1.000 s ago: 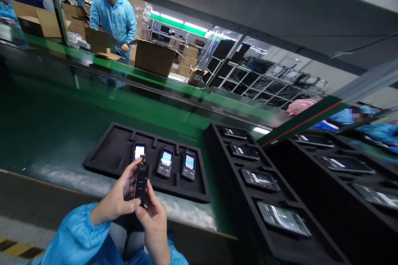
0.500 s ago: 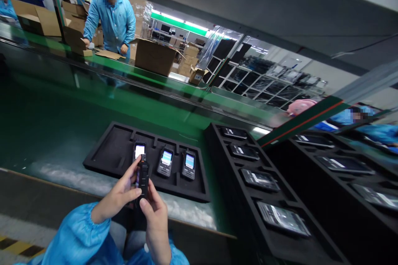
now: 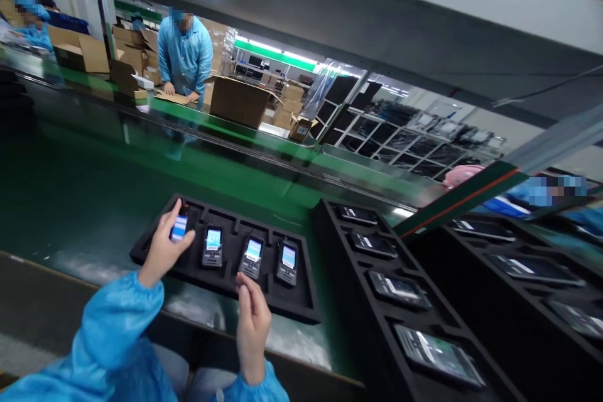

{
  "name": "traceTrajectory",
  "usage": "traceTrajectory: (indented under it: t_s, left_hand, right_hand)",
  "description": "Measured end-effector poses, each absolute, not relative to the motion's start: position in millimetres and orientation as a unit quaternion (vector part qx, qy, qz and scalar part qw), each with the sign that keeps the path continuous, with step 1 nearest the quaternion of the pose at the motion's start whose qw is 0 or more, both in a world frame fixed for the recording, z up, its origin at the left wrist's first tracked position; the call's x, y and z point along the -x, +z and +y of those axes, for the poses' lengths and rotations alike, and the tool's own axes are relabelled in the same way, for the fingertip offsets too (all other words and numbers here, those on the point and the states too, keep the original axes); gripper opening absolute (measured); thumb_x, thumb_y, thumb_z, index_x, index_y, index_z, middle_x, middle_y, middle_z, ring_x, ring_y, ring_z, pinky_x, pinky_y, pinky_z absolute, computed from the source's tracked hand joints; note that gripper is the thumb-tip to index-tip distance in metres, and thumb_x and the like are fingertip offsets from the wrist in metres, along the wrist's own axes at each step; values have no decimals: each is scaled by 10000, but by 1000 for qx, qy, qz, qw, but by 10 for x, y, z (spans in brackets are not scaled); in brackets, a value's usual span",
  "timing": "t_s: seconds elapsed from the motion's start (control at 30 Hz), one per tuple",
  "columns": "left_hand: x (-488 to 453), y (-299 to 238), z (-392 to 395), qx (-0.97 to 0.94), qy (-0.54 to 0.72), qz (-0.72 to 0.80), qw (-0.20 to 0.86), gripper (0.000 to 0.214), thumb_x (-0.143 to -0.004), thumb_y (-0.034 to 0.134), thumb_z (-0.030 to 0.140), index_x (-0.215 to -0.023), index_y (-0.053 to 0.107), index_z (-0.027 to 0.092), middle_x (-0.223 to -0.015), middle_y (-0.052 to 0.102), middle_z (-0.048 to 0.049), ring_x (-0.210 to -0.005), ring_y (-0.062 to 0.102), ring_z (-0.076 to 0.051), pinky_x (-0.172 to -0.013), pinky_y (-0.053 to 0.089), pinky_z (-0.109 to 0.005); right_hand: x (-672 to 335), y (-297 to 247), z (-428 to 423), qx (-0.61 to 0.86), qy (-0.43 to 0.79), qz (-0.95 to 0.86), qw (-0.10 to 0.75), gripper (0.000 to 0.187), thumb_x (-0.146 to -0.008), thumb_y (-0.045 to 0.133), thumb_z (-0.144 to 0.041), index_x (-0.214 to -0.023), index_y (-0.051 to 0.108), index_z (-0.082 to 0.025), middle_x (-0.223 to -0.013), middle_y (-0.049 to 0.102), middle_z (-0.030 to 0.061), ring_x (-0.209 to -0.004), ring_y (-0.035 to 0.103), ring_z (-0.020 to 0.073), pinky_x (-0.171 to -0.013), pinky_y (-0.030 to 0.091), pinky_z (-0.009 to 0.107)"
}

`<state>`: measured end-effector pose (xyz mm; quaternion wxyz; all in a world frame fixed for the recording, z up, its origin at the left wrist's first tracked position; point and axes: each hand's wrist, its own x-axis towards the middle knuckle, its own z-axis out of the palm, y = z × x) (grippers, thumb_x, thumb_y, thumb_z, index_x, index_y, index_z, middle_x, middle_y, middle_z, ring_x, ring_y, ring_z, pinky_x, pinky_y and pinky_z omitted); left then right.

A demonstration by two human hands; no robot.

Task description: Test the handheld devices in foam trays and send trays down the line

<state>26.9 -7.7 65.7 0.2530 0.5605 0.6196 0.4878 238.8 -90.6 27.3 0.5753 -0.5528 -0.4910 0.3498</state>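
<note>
My left hand (image 3: 166,245) is wrapped around a dark handheld radio (image 3: 179,228) with a lit blue screen, at the leftmost slot of a black foam tray (image 3: 301,301). The hand covers part of it, so I cannot tell whether it rests fully in the slot. Three more such radios lie face up in the tray's other slots: one (image 3: 213,246) beside my left hand, a middle one (image 3: 252,257) and a right one (image 3: 287,262). Just in front of the tray's near edge, my right hand (image 3: 252,326) has thumb and fingers closed together, with nothing visible in them.
Right of the tray stands a tall black foam stack (image 3: 348,301) holding several plastic-wrapped devices. Another foam stack (image 3: 471,282) is farther right. The green belt (image 3: 85,182) runs under the tray. Across it, a co-worker (image 3: 186,56) leans over cardboard beside a carton (image 3: 238,100).
The radio was held in both hands over the tray's front. My left hand has carried it left to the leftmost slot; my right hand has let go and moved slightly right.
</note>
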Motion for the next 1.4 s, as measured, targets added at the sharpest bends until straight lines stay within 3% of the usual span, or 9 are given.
traceTrajectory:
  t_s: [0.3, 0.5, 0.6, 0.73, 0.83, 1.0, 1.17, 1.27, 1.4]
  left_hand:
    - [-173, 465, 578, -581, 264, 747, 187, 723, -766, 625, 322, -1434, 391, 176, -1257, 535, -226, -1044, 580, -379, -893, 441, -488]
    - [-754, 539, 306, -628, 261, 719, 144, 806, -840, 575, 349, -1522, 184, 174, -1518, 210, -266, -1338, 303, -465, -1051, 272, -599]
    - [-1051, 502, 316, -637, 251, 698, 211, 786, -728, 700, 296, -1438, 401, 138, -1370, 418, -280, -1209, 447, -469, -956, 385, -595]
    - [-1137, 434, 404, -621, 300, 656, 307, 695, -642, 704, 171, -1319, 549, 146, -1367, 441, -221, -1244, 431, -415, -1012, 370, -553]
    - [-1024, 485, 325, -594, 368, 595, 398, 637, -726, 634, 244, -1348, 516, 175, -1289, 515, -140, -1164, 524, -280, -1026, 404, -416]
    - [-923, 657, -176, -507, 436, 492, 557, 654, -873, 427, 481, -1466, 336, 219, -941, 618, -73, -692, 613, -172, -604, 520, -307]
    - [-980, 731, -587, -322, 507, 408, 688, 784, -756, 657, 510, -1436, 377, 239, -903, 580, -42, -584, 551, -122, -489, 459, -244]
    - [-997, 713, -686, -333, 532, 417, 657, 735, -743, 690, 492, -1394, 455, 244, -1068, 593, -77, -686, 587, -149, -558, 500, -272]
    - [-985, 650, -749, -390, 556, 440, 587, 637, -769, 680, 455, -1345, 526, 234, -1259, 568, -98, -1056, 582, -259, -909, 498, -380]
  right_hand:
    - [-2586, -4, -751, 570, 208, -568, 555, 190, -861, 588, -372, -931, 755, -314, -948, 739, 64, -956, 658, 280, -911, 513, 456]
    - [-2618, -93, -718, 551, 161, -602, 555, 192, -862, 572, -310, -942, 747, -308, -911, 747, 54, -894, 685, 271, -822, 558, 439]
    - [-2629, -143, -689, 538, 130, -620, 556, 205, -866, 552, -311, -931, 744, -283, -887, 751, 54, -854, 694, 263, -779, 569, 438]
    - [-2633, -151, -692, 528, 102, -637, 552, 201, -868, 547, -268, -929, 738, -259, -875, 752, 47, -837, 699, 236, -767, 569, 399]
    - [-2630, -98, -708, 524, 94, -640, 555, 180, -864, 564, -254, -914, 737, -244, -856, 751, 39, -811, 701, 215, -753, 568, 361]
    - [-2521, 96, -853, 520, 125, -639, 553, 149, -863, 593, -245, -930, 725, -228, -884, 744, 31, -833, 700, 185, -761, 571, 306]
    - [-2256, 389, -1127, 444, 203, -650, 582, 151, -834, 653, -237, -975, 704, -261, -864, 713, 4, -825, 673, 149, -746, 562, 265]
    - [-2138, 516, -1221, 429, 232, -633, 601, 158, -817, 677, -178, -937, 706, -276, -798, 684, -21, -759, 648, 114, -695, 539, 218]
    - [-2082, 574, -1257, 447, 237, -604, 616, 134, -820, 666, -159, -880, 711, -270, -743, 650, -34, -682, 619, 89, -621, 513, 182]
